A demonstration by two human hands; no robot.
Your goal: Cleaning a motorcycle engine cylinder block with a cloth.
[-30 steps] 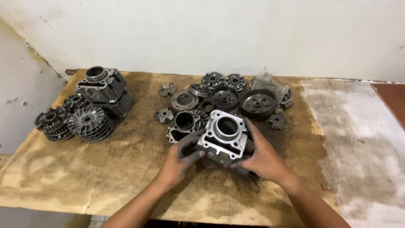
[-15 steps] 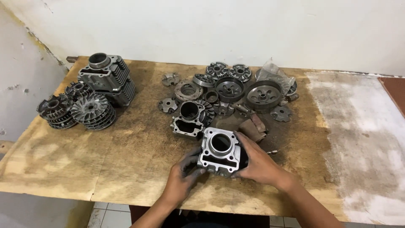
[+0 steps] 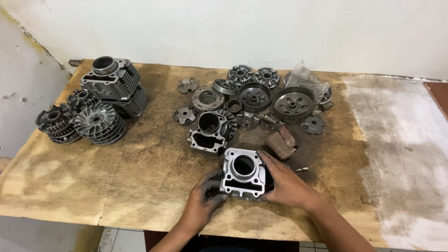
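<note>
Stained plywood tabletop (image 3: 116, 186) against a white wall (image 3: 233, 28), whitish worn patch at its right edge, both hands (image 3: 203, 200) (image 3: 287, 184) clasping a grey cylinder block (image 3: 243, 173) near the front edge

Three cylinder blocks (image 3: 243, 172), two drums (image 3: 293, 103), two hands (image 3: 287, 184).

Cylinder block (image 3: 243, 173) drawn nearer the table's (image 3: 140, 186) front edge.

left hand (image 3: 204, 198) curled, right hand (image 3: 285, 182) cupped, hands gripping
</note>
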